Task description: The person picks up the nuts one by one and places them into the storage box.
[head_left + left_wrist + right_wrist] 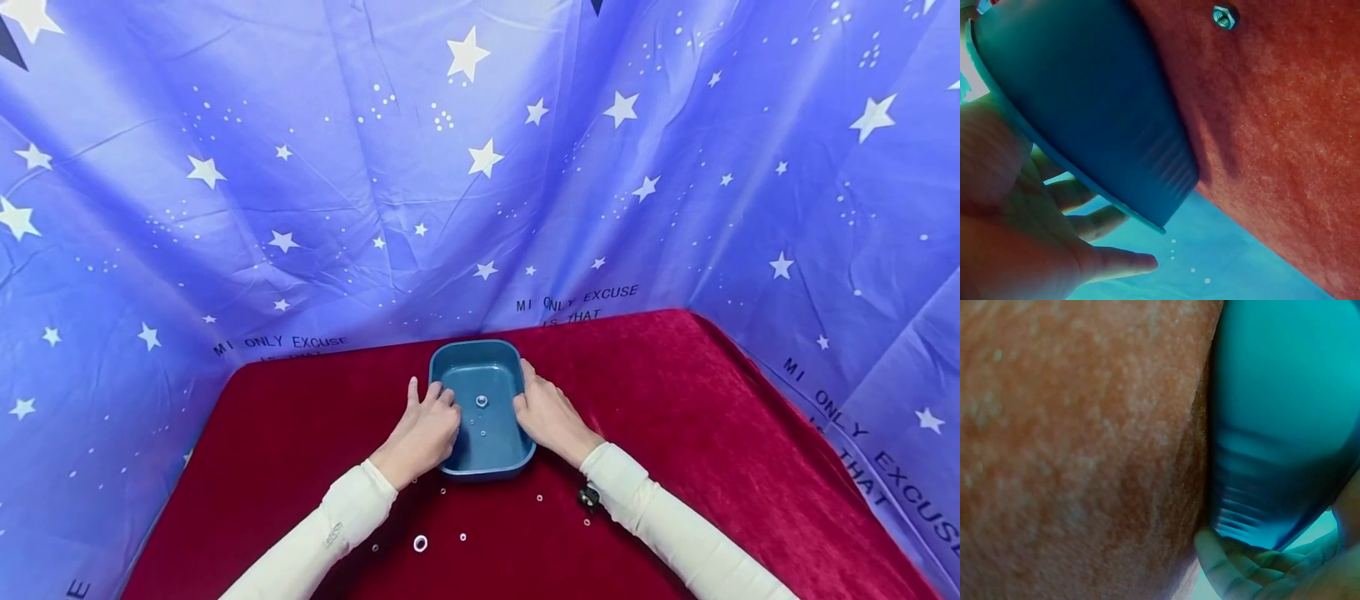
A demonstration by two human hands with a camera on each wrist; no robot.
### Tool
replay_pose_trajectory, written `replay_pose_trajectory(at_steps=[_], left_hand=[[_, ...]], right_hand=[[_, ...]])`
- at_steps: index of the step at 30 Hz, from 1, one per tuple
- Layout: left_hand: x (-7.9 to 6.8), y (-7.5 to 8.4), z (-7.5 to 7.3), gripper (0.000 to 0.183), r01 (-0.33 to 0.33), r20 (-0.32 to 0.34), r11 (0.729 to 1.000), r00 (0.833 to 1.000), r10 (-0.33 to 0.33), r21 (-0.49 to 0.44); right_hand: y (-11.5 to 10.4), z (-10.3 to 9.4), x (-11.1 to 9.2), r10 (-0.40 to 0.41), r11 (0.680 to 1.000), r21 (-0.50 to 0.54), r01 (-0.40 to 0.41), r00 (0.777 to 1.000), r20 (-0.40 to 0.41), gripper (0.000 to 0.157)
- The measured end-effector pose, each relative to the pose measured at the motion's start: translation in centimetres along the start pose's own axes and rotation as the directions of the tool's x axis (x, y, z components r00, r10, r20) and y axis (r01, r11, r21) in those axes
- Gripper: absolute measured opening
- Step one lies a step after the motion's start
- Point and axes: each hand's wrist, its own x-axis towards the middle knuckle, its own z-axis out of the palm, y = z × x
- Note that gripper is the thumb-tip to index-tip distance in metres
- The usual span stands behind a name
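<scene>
Here, the right hand (555,417) clamps the right side of the blue tray (491,454), far-centre on the red cloth (300,433); the left hand (422,429) crosses the left side, finger grip indiscernible. Level holding should keep the large nut (482,402) settled.

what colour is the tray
Dark teal blue; the tray shows best in the head view.
</scene>
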Motion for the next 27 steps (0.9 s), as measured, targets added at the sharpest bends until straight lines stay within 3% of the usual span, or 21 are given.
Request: replay_pose_trajectory(at_steps=[19, 27], left_hand=[[1.5, -0.4, 0.9, 0.016, -0.013, 0.004, 1.000, 1.000, 0.013, -0.021], [2.2, -0.4, 1.3, 0.018, 0.014, 0.055, 1.000, 0.998, -0.014, -0.001]], right_hand=[[0.0, 0.1, -0.1, -0.016, 1.000, -0.020, 0.016, 1.000, -0.019, 0.071], [0.1, 0.2, -0.1, -0.028, 0.999, -0.027, 0.027, 0.999, -0.033, 0.070]])
